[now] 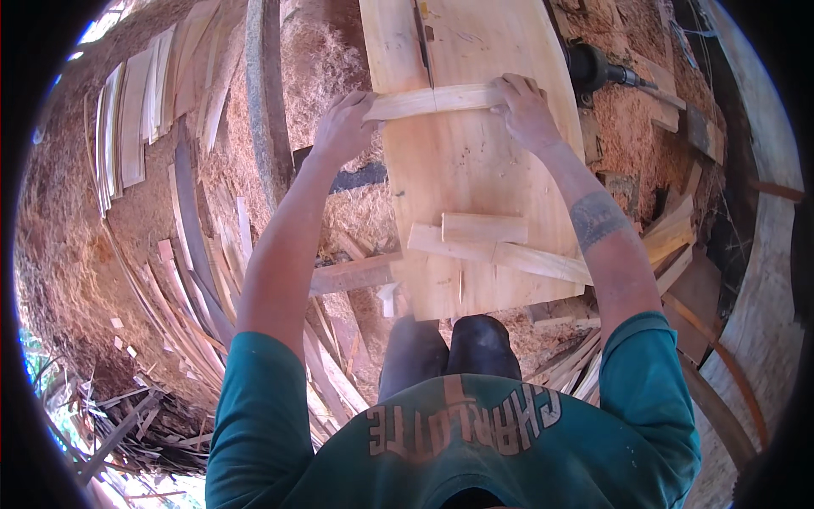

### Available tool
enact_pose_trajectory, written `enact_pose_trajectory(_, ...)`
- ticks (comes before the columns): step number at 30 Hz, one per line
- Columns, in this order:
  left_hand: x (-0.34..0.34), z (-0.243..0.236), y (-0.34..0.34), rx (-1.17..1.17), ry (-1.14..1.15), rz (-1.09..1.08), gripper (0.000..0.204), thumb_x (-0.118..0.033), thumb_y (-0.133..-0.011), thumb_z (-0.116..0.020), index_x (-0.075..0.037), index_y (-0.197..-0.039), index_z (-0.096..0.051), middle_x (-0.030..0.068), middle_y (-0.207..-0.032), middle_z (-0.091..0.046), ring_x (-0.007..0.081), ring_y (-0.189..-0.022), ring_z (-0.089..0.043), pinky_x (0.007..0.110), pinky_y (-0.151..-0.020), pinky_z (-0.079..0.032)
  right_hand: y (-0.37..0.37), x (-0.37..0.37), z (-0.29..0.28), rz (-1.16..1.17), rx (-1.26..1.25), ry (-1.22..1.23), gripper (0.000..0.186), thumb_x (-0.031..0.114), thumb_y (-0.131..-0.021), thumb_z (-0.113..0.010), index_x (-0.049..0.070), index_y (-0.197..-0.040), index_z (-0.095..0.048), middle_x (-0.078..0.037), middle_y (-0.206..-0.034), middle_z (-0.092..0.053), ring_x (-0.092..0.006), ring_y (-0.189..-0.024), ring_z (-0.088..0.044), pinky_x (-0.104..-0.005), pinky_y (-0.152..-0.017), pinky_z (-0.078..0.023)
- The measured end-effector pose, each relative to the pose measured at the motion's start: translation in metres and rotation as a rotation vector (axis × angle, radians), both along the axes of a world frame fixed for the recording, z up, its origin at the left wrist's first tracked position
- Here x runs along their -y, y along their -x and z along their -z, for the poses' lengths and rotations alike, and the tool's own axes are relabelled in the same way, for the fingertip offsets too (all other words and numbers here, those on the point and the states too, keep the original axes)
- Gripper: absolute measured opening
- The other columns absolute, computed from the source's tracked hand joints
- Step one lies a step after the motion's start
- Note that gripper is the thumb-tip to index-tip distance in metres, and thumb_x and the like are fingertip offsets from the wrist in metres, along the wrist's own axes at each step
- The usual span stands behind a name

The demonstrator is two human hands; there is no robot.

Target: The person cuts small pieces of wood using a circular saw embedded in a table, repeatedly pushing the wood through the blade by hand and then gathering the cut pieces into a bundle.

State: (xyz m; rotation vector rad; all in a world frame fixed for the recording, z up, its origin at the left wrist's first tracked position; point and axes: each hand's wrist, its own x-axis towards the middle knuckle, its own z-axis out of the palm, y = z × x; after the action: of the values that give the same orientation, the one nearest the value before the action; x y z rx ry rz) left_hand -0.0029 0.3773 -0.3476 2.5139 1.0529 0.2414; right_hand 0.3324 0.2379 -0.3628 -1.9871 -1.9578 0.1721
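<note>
Wooden strip (458, 99) between left hand (343, 127) and right hand (527, 112), each grip closed on one end.

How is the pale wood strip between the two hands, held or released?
Held: the left hand and right hand each grip one end of the wood strip.

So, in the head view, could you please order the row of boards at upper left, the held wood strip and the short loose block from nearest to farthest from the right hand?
1. Held wood strip: its right end is in the right hand.
2. Short loose block: toward the near end of the tabletop.
3. Row of boards: off to the far left.
</note>
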Motion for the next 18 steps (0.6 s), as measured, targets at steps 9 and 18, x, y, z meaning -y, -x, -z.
enact_pose_trajectory(9, -0.010, -0.001, -0.004, -0.041, 0.005, -0.003, 0.054, -0.025, -0.088, -0.078, -0.008, -0.137, -0.064, 0.0132, -0.136, -0.063, 0.0355, -0.127, -0.058, 0.045, -0.111, -0.046, -0.003, -0.009, 0.000, 0.001, -0.015, 0.000, 0.047, 0.019, -0.087, -0.076, 0.010, -0.130, -0.060, -0.008, -0.133, -0.056, -0.0342, -0.128, -0.051, -0.0534, -0.104, -0.043)
enact_pose_trajectory(18, -0.021, -0.008, -0.010, -0.057, 0.053, -0.019, 0.056, -0.027, -0.089, -0.076, -0.008, -0.140, -0.063, 0.0146, -0.142, -0.061, 0.0363, -0.132, -0.056, 0.045, -0.113, -0.045, -0.007, -0.024, 0.002, 0.010, 0.010, 0.002, 0.046, 0.020, -0.087, -0.076, 0.009, -0.129, -0.060, -0.008, -0.134, -0.056, -0.0346, -0.129, -0.050, -0.0540, -0.104, -0.042)
